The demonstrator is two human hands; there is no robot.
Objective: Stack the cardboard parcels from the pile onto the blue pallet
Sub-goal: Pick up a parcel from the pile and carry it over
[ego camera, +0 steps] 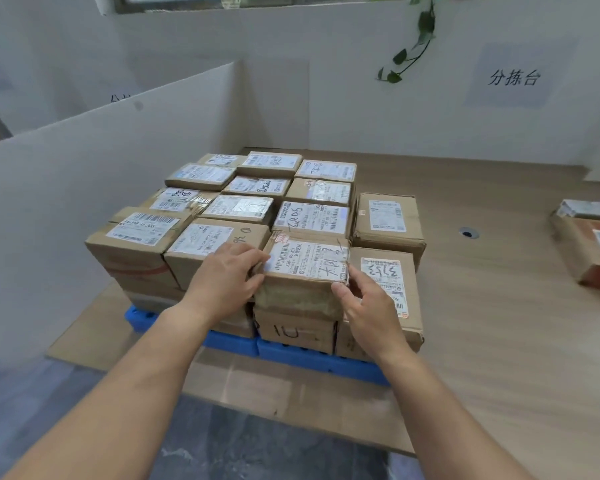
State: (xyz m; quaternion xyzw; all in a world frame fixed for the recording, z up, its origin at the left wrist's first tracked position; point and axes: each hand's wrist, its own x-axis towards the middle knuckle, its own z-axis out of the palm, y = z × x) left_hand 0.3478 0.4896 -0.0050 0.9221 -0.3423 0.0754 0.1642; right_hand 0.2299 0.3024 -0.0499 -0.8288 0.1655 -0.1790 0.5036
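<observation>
stacked parcels (pixel 222 209): we see them in tidy rows on the blue pallet (pixel 326 363).
left hand (pixel 227 275): our grip holds the left edge of the front parcel (pixel 305 268).
front parcel: it sits on top of another box, at the near side of the stack.
right hand (pixel 368 306): our grip holds its right corner, thumb on the front.
pile (pixel 589 251): more boxes lie far to the right, well apart.

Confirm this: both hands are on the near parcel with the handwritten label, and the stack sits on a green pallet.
Wrong colour: the head view shows a blue pallet, not green. The left hand and right hand are on the near parcel with the handwritten label.
</observation>
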